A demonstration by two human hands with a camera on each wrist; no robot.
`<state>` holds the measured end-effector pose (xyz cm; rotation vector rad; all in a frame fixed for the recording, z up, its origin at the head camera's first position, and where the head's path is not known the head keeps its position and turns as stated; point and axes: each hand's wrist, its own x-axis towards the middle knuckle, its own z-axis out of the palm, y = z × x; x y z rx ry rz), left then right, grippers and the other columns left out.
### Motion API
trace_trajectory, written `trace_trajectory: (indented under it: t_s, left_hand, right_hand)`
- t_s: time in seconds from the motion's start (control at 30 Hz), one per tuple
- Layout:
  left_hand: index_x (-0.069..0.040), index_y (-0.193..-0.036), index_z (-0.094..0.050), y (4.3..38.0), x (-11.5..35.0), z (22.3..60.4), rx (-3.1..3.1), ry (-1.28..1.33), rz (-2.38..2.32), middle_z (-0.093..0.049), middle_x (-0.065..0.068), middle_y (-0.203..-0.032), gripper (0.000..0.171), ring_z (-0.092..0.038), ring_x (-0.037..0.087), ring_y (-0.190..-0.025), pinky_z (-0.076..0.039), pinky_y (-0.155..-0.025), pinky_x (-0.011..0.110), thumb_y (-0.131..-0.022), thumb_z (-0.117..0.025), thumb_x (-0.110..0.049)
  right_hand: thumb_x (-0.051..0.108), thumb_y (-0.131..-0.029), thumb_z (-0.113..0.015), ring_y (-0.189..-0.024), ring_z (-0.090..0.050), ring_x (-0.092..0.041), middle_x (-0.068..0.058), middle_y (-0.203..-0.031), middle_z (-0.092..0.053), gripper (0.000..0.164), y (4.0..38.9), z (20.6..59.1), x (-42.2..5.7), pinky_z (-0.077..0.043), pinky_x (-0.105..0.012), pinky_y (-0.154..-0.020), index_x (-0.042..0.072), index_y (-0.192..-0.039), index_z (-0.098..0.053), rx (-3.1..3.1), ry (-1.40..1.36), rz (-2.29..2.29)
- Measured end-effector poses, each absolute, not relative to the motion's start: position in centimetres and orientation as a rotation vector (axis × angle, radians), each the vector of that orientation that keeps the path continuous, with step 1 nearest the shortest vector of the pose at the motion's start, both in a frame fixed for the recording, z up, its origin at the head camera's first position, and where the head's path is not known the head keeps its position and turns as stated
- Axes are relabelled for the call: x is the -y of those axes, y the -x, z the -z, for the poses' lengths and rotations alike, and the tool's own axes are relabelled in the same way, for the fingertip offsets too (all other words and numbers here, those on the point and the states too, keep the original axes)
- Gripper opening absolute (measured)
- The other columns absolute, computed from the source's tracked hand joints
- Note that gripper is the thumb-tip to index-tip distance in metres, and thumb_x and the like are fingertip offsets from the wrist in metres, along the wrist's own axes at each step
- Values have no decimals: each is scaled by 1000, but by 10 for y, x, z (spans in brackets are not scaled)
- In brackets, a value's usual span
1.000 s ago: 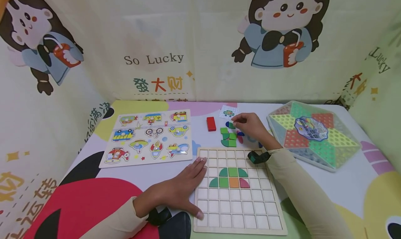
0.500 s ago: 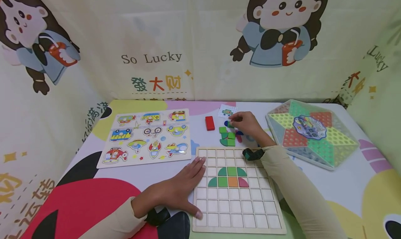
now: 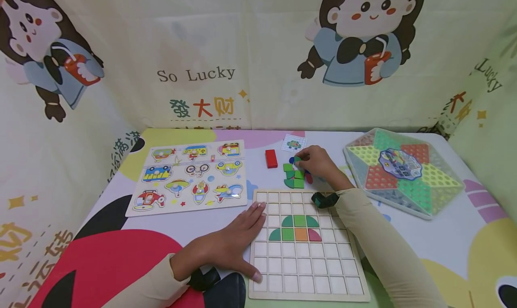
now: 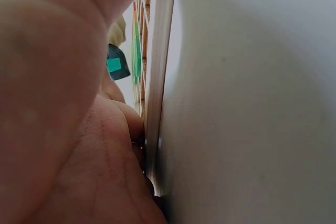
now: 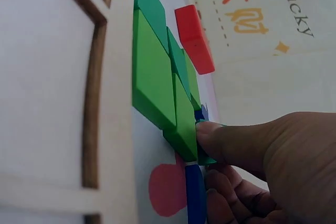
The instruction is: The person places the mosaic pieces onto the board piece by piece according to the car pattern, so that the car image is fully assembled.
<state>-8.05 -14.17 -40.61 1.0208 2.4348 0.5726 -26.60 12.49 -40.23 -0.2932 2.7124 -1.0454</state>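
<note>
My left hand [image 3: 238,238] rests along the left edge of a wooden grid board [image 3: 308,298], fingers extended onto its rim and thumb spread toward the lower corner. In the board's grid lie several coloured tiles: green squares [image 3: 300,221], dark green quarter-circles [image 3: 275,235], an orange square [image 3: 301,235] and a crimson quarter-circle [image 3: 314,235]. Beyond the board, my right hand [image 3: 319,160] pinches a dark green tile [image 5: 206,153] between thumb and fingers, at the loose pile. Green tiles [image 5: 152,72], a blue tile [image 5: 196,192] and a pinkish-red tile [image 5: 168,190] lie beside it.
A red block [image 3: 271,159] and a small printed card [image 3: 294,143] with a coloured pattern lie behind the board. On the left is a vehicle peg puzzle [image 3: 171,205]. A hexagonal checkers box [image 3: 404,175] stands right, near my right forearm. A printed cloth hangs behind.
My right hand has shifted slightly left and its fingertips have come down at the green tile in the pile. The left hand stays on the board's edge; the tiles in the grid are unchanged.
</note>
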Motion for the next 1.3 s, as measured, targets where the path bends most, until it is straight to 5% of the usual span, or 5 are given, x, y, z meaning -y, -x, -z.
trace_trajectory:
  t_s: [0.67,1.3]
  left_hand:
    - [-7,-157,-8,81,142,405,-2433,-984,-568,12,2,-162,123,17,20,-146,-3,-116,47,-70,-72,-68]
    - [-8,-157,-8,81,141,405,-2408,-985,-586,12,2,-162,123,16,19,-146,-3,-117,46,-71,-73,-66]
  right_hand:
    - [12,-95,-62,-85,-55,-26,-14,-101,-65,24,260,397,-146,-47,-35,-71,4,-117,-67,-2805,344,1102]
    - [7,-94,-63,-85,-57,-24,-12,-100,-68,20,239,390,-170,-49,-36,-76,1,-111,-70,-2775,506,1054]
